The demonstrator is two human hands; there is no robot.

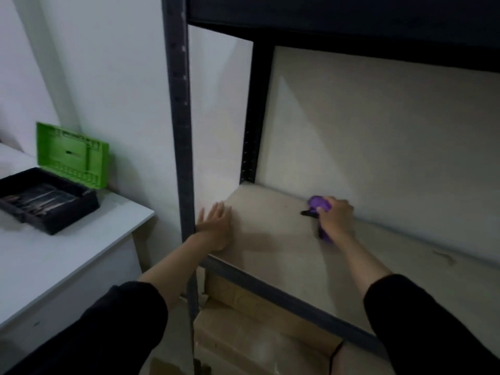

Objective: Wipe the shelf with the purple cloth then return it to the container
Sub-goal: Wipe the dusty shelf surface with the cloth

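Head view, as I saw it from my remote station. The right hand [336, 216] was pressed down on the purple cloth [320, 204], near the back edge of the shelf [273, 239]; its fingers were curled together and clamped on the cloth, which showed as a bunched lump past the knuckles and again as a strip below the wrist. A small dark mark [307, 213] lay on the board just left of the cloth; I could not tell what it was; motion blur softened the hand and cloth alike. The left hand [215, 226] lay flat, palm down, on the front left corner of the shelf, just beside the dark upright post [180, 117]; its fingers were extended and slightly apart, gripping nothing. Both forearms were bare, with black sleeves [422, 320] lower down. The shelf board was pale, with a white wall [378, 131] behind it and a dark shelf above. To the left, on a white table [67, 253], stood the container [48, 201], a black case with its green lid [71, 155] raised upright; well apart from the cloth. Cardboard boxes [257, 334] sat under the shelf.
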